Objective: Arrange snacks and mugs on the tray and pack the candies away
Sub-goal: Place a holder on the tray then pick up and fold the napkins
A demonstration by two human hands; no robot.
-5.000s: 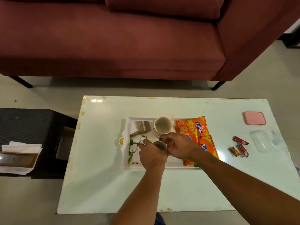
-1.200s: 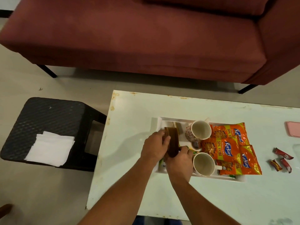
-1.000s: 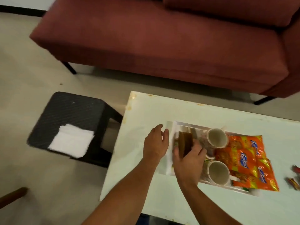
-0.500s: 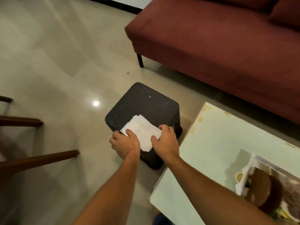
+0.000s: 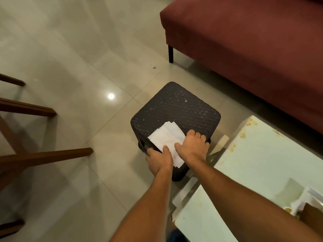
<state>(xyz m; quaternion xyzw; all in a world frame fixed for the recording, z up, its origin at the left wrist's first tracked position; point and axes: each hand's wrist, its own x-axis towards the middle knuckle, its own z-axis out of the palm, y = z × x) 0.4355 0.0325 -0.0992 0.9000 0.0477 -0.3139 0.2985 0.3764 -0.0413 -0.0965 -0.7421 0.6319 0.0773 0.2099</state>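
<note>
A stack of white paper napkins lies on a black woven stool left of the table. My left hand grips the stack's near edge, thumb on top and fingers at the stool's rim. My right hand presses down on the stack's right side with fingers curled over it. Only a corner of the white tray shows at the far right on the pale table, with a brown holder standing in it. Mugs, snack packets and candies are out of view.
A maroon sofa stands behind the stool and table. Brown wooden chair legs reach in from the left over the glossy tiled floor. The stool sits close against the table's left end.
My view swung left from the tray to the stool. Both hands left the brown holder in the tray and came down on the napkin stack, and have now slid nearer its front edge.
</note>
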